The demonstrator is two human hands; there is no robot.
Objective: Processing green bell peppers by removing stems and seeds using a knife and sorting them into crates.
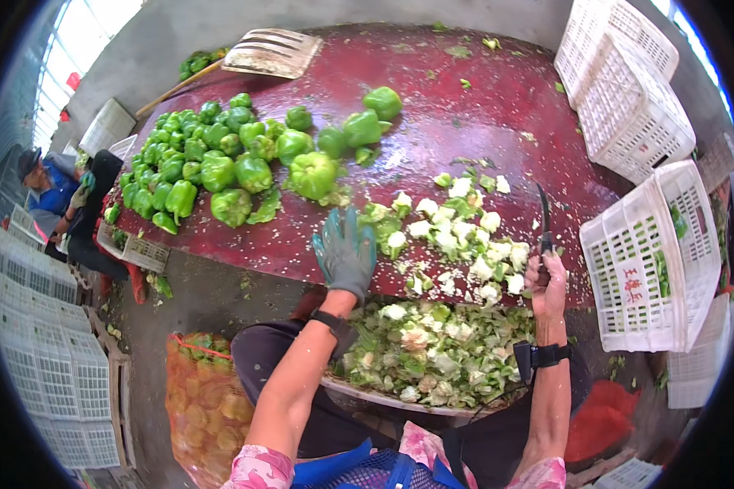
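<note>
My left hand [345, 260], in a grey and teal work glove, is spread palm down at the near edge of the red table [477, 79]. Its fingertips are just short of a large green bell pepper [313, 175]. My bare right hand [547, 281] grips a small knife with a curved blade [544, 211], the tip pointing away from me. Between my hands lies a scatter of cut pepper cores [459, 229] with pale seed clusters. A heap of whole green bell peppers [202, 153] covers the table's left side.
Below the table edge, a wide tub [397, 403] holds pepper trimmings [440, 348]. White plastic crates [636, 269] stand at right; more crates [49, 342] are stacked at left. An orange mesh sack [205, 409] stands by my left leg. A slotted shovel [272, 54] rests on the far edge. Another person [67, 195] sits at left.
</note>
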